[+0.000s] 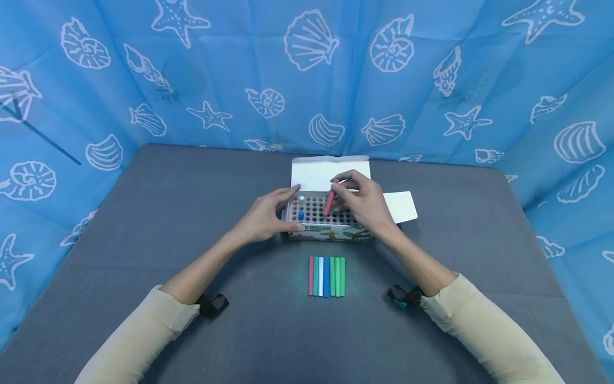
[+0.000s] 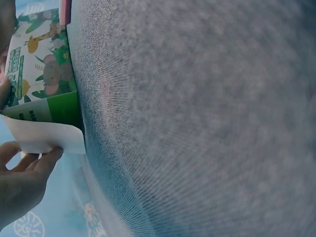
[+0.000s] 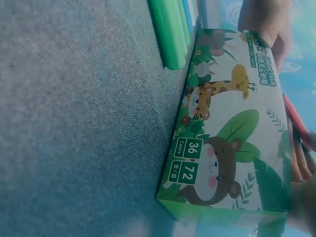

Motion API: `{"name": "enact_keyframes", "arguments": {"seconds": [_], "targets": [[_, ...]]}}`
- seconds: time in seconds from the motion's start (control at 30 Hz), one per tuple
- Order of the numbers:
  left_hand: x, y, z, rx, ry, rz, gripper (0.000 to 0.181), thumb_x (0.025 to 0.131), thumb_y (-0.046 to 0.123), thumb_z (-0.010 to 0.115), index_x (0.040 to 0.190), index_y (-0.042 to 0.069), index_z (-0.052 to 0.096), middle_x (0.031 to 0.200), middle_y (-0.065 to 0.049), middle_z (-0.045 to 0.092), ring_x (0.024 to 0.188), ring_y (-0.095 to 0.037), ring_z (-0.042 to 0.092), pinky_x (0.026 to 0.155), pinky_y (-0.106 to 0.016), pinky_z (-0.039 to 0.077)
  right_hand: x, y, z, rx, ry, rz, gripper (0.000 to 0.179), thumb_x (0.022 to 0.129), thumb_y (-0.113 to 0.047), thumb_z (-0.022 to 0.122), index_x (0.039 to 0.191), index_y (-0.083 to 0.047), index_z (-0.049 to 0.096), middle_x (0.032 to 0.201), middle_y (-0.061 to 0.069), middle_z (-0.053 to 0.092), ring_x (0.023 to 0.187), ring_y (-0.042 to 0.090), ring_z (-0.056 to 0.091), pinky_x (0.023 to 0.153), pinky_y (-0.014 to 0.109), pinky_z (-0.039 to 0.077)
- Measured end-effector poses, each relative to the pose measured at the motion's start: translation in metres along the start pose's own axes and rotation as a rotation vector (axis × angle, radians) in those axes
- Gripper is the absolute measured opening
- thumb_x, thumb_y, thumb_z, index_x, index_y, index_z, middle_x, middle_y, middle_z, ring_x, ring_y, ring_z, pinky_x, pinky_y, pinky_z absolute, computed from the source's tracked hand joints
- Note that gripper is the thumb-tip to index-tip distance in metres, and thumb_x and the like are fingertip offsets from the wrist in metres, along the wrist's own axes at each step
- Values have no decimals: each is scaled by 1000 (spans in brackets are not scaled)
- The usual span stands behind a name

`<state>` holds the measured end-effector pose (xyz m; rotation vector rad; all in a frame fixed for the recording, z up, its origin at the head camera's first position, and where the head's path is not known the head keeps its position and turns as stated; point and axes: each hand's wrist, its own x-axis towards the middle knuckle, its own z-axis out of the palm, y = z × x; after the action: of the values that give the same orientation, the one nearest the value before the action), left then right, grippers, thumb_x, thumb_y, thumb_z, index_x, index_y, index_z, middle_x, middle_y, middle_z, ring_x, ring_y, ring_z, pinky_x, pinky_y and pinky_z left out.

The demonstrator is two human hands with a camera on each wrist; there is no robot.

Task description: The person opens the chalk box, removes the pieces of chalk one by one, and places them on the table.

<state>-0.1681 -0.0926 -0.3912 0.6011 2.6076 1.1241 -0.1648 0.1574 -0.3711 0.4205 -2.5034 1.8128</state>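
Observation:
A printed chalk box stands with its lid up, showing a grey grid of holes. My left hand holds the box's left end, thumb at the front edge and index finger toward the back. In the left wrist view, fingers of that hand touch the white end flap. Over the grid, my right hand pinches a red chalk stick, tilted, its lower end close over the holes. A white chalk and a blue chalk poke up at the grid's left.
In front of the box, a row of chalk sticks lies side by side: a red one, teal, white, a blue one and several green. The white lid rises behind; a right flap sticks out over the grey table.

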Motion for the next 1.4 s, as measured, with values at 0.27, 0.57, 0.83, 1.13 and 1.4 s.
{"name": "enact_keyframes", "arguments": {"seconds": [0.27, 0.57, 0.83, 1.13, 1.4], "targets": [[-2, 1, -3, 2, -2, 9, 94, 80, 33, 85, 157, 22, 31, 157, -15, 34, 140, -38, 38, 107, -53, 41, -9, -4, -8, 9, -9, 19, 30, 99, -20, 64, 119, 2, 62, 89, 16, 70, 71, 29, 70, 66, 38, 60], [-2, 0, -4, 14, -8, 25, 95, 81, 33, 85, 157, 21, 31, 157, -16, 34, 141, -37, 37, 107, -54, 41, -24, -8, -14, 6, -16, 37, 28, 99, -18, 65, 119, 1, 63, 93, 17, 70, 68, 24, 71, 66, 36, 60], [-3, 0, -5, 11, -8, 30, 95, 80, 34, 85, 157, 21, 31, 157, -16, 34, 141, -38, 36, 108, -55, 39, -40, -10, -18, 15, -27, 65, 29, 98, -13, 65, 121, 5, 63, 96, 18, 69, 68, 20, 71, 67, 34, 60], [0, -3, -4, 10, -5, 31, 93, 79, 34, 85, 156, 24, 34, 157, -14, 36, 141, -36, 38, 108, -54, 40, -55, -6, -23, 17, -28, 100, 30, 98, -12, 65, 122, 6, 62, 96, 20, 68, 68, 19, 71, 64, 34, 60], [1, -2, -5, 22, -3, 28, 93, 79, 34, 86, 156, 24, 35, 155, -13, 40, 140, -35, 38, 109, -54, 40, -71, -1, -26, 32, -22, 102, 28, 96, -9, 67, 121, 4, 62, 95, 21, 68, 68, 21, 70, 61, 36, 60]]}}
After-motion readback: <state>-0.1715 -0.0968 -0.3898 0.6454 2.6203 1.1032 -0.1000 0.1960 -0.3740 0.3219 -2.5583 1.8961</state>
